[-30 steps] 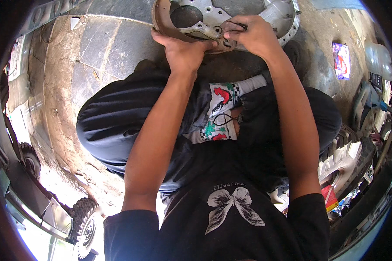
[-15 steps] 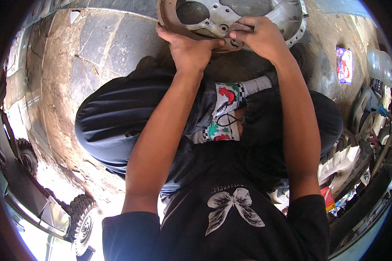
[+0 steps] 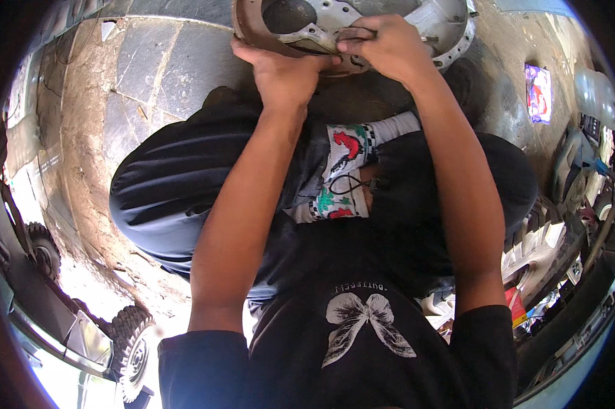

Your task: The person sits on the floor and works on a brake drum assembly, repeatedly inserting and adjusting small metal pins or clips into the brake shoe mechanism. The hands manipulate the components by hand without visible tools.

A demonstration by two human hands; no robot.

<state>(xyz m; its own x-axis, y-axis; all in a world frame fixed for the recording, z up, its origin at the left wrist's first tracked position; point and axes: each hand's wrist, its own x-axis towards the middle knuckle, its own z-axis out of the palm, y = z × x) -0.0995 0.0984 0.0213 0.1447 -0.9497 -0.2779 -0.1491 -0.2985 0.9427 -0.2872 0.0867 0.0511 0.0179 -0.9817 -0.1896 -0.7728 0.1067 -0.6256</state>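
Observation:
A round grey cast-metal housing [image 3: 331, 15] with bolt holes along its rim and a large opening at its left lies at the top edge, partly cut off. My left hand [image 3: 283, 78] is closed on its near left edge, the thumb laid along the rim. Over the near middle of the casting, my right hand [image 3: 389, 48] is closed in a pinch, fingertips against the metal close to my left thumb. Something small and dark shows between those fingers, too hidden to name.
My crossed legs [image 3: 178, 184] in dark trousers fill the middle. A purple packet [image 3: 538, 94] lies on the floor at right, beside a clear plastic bottle [image 3: 594, 88]. Vehicle tyres [image 3: 135, 347] stand at lower left. Assorted parts crowd the right rim.
Both hands and the metal housing sit slightly further up and left in the picture. My right hand has slid left over the casting, closer to my left thumb.

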